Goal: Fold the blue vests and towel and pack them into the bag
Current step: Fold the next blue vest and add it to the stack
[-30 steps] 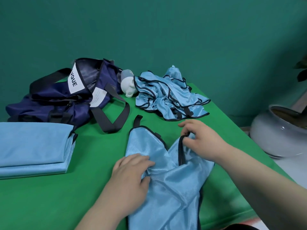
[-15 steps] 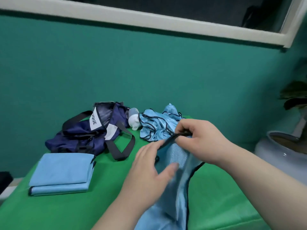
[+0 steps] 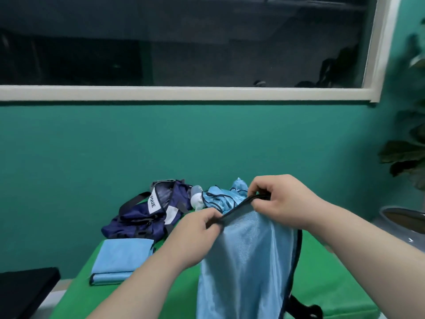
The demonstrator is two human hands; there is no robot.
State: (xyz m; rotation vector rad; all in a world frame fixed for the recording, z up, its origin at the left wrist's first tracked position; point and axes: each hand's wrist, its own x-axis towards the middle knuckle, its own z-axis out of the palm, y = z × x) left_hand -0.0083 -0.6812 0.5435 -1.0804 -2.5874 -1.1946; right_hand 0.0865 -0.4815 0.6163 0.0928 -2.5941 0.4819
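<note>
A light blue vest (image 3: 246,261) with black trim hangs in the air above the green table (image 3: 161,295). My left hand (image 3: 197,233) pinches its black top edge at the left. My right hand (image 3: 282,201) pinches the same edge further right and higher. Behind them a heap of more blue vests (image 3: 220,199) lies crumpled on the table. The navy bag (image 3: 147,215) sits open at the back left with a white label. A folded blue stack (image 3: 122,256) lies in front of the bag.
A white and grey object (image 3: 197,199) stands between the bag and the heap. A grey plant pot (image 3: 404,219) stands off the table's right edge. A black object (image 3: 25,288) sits at lower left. The teal wall and a window are behind.
Both hands have lifted the vest off the table and now hold it hanging by its top edge. My left hand went from open to pinching. The view has tilted up.
</note>
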